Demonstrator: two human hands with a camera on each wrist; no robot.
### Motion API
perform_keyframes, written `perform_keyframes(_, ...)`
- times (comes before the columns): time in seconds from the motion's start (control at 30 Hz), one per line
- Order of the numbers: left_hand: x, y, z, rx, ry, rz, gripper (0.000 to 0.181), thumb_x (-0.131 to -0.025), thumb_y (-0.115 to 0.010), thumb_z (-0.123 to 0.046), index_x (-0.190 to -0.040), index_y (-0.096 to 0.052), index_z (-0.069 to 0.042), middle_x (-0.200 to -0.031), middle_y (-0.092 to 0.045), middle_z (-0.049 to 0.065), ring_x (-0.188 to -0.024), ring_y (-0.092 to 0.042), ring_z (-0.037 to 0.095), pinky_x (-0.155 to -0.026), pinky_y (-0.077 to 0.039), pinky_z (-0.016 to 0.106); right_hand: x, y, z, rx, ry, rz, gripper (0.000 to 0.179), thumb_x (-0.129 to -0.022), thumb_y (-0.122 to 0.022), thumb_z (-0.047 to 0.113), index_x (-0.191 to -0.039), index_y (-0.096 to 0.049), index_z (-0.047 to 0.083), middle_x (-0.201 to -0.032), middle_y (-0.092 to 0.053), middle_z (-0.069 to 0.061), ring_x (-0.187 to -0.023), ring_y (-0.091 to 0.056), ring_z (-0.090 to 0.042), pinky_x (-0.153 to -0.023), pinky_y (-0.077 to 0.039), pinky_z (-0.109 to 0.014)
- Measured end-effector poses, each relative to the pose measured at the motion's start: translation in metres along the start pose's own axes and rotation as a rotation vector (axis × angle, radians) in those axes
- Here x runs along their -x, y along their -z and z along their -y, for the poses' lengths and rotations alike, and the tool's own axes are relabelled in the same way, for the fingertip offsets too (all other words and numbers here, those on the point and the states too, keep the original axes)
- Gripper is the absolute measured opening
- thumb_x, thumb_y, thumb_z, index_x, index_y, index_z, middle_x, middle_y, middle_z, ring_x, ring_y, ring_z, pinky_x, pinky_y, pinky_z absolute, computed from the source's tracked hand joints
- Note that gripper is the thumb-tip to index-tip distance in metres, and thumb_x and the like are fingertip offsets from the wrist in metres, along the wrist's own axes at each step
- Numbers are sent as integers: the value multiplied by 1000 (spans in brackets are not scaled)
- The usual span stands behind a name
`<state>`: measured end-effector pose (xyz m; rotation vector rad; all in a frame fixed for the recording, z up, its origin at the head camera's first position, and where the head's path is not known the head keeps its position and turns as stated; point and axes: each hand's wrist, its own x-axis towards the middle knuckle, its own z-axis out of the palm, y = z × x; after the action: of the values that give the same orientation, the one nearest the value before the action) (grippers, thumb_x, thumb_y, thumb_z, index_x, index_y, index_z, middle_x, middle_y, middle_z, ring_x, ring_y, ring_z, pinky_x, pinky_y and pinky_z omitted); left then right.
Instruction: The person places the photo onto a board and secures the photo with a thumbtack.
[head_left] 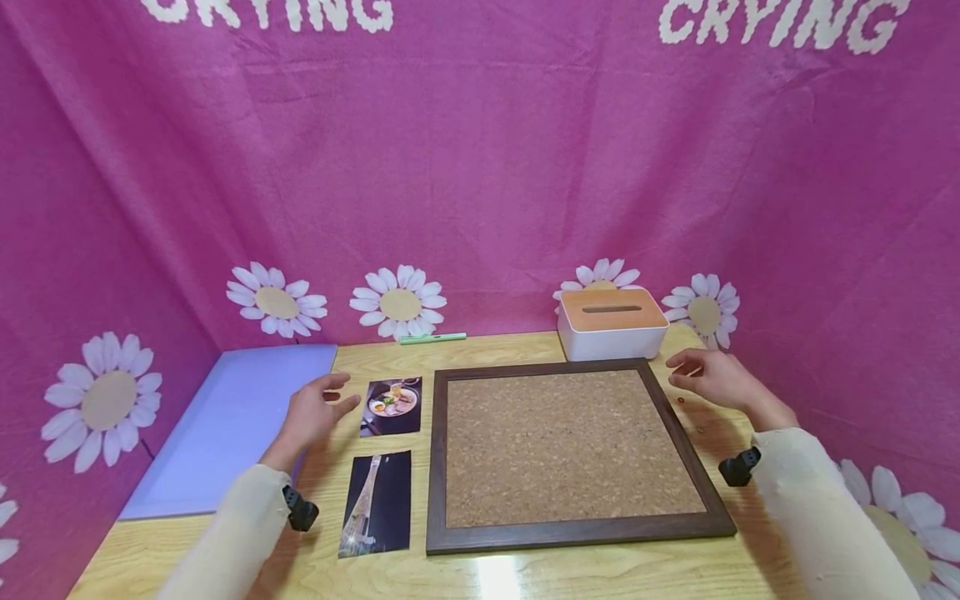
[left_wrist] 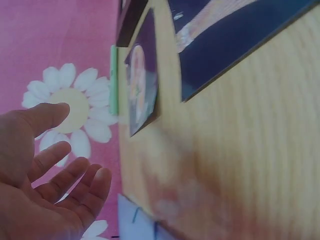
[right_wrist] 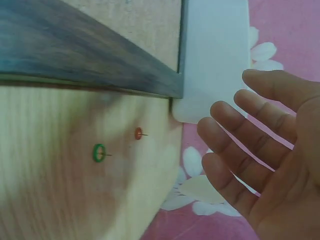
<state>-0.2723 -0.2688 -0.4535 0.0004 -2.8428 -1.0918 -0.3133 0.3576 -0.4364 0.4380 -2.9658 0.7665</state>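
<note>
My left hand [head_left: 313, 410] and right hand [head_left: 714, 380] hover empty, fingers loose, food photo [head_left: 392, 407] lying just right of the nearer left one, below and left of head-view centre.

Right hand [right_wrist: 267, 150] at right, fingers [right_wrist: 232, 150] slightly apart. Green pin [right_wrist: 95, 153] and red pin [right_wrist: 138, 133] near each other on worktop [right_wrist: 50, 175], beside dark frame [right_wrist: 90, 55]. White box [right_wrist: 215, 60] by frame's corner; pink cloth [right_wrist: 285, 30] beyond, printed with white-petalled flowers [right_wrist: 205, 190].
</note>
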Motion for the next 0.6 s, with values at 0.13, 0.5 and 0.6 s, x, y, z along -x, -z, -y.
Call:
perform_keyframes(0.13,0,-12,2,-6,31,10,53,-93,-70,-23,-139,-55,-2,-137,-58,26,-120,-62,41,-94,-53,49,1,-6,-7,-6,-14,26,27,-92,-70,21,-112,-69,3,-94,-75,-10,-85,-68,-18,-69,-50,-29)
perform_keyframes(0.5,-1,-39,-1,-19,111,45,52,-91,-71,-21,-137,-57,-1,-133,-61,24,-115,-64,36,-95,-53,48,6,-21,-34,-56,-103,123,22,-93,-68,20,-109,-70,5,-94,-73,-8,-79,-62,-13,-68,-48,-30)
perform_keyframes(0.6,-3,-43,-2,-47,123,42,53,-89,-74,-21,-136,-58,-2,-128,-64,23,-111,-63,34,-95,-51,49,7,-25,-41,-45,-125,130,22,-93,-67,21,-108,-70,5,-92,-72,-7,-79,-61,-13,-69,-46,-30)
